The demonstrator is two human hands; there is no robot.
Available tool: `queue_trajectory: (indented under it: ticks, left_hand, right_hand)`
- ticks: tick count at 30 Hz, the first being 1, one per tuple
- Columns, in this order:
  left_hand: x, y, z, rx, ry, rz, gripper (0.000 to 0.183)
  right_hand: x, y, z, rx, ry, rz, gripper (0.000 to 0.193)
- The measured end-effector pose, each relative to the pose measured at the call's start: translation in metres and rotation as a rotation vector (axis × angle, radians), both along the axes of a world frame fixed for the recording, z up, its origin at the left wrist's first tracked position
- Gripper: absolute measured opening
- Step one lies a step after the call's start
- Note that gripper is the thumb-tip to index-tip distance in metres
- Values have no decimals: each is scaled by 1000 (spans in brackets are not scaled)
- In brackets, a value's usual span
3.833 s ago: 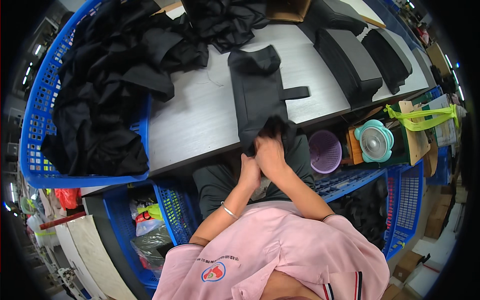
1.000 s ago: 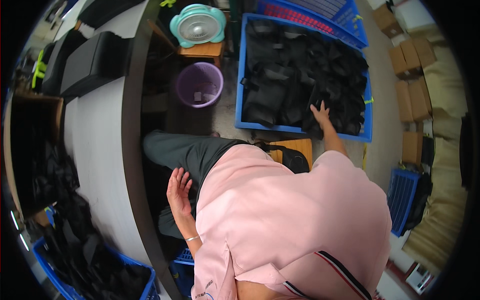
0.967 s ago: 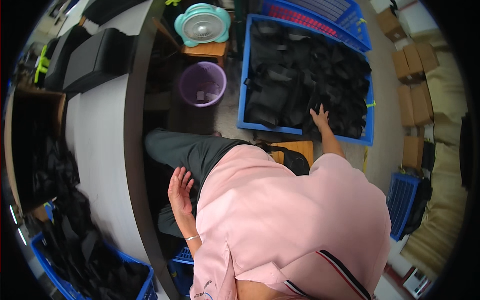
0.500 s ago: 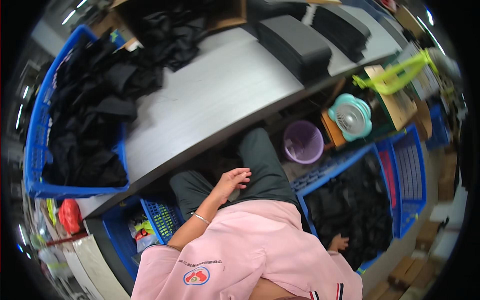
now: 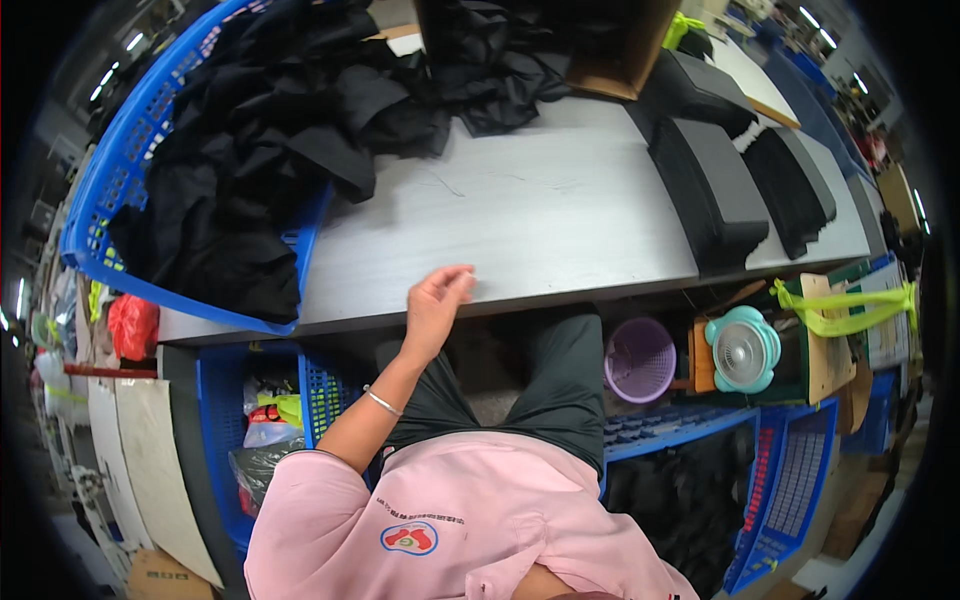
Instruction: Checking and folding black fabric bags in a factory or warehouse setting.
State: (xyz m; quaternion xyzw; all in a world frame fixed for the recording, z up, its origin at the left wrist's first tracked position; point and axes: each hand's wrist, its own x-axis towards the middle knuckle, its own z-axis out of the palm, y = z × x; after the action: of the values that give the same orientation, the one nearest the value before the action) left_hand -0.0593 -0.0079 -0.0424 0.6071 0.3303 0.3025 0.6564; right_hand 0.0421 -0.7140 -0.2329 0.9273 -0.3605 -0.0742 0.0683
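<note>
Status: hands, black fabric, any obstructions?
Left hand at grey tabletop, near edge, no fabric held. Right hand out of view. Black fabric heaped in blue basket, spilling over. Nothing seen blocking left hand.

tabletop (image 5: 500, 220) brightly lit, soft pale sheen. tube lights (image 5: 20, 298) small and white near both rims. soft shadow on tabletop beside blue basket (image 5: 185, 298); dim underneath. black cloth (image 5: 240, 180) loses detail in its folds. left hand (image 5: 437, 305) slightly blurred. fisheye bends straight edges; corners black.

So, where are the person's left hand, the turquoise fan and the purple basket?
Left hand (image 5: 433, 310): head view, middle of the hand.
Turquoise fan (image 5: 741, 354): head view, grille centre.
Purple basket (image 5: 654, 374): head view, side wall.
</note>
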Motion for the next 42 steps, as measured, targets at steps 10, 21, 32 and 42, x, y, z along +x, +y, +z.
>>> queue_trajectory:
  ticks: [10,21,32,42]
  left_hand:
    - [-34,165,86,1401,493,806,36]
    - [-1,92,62,1360,185,230,16]
    - [15,-89,61,919,-175,-147,21]
    - [3,-117,60,651,-193,-387,19]
  right_hand:
    - [31,58,15,212,483,428,36]
    - [24,495,227,1363,-149,1622,19]
    - [75,678,198,1749,16,1390,22]
    - [68,671,240,2481,105,9,52]
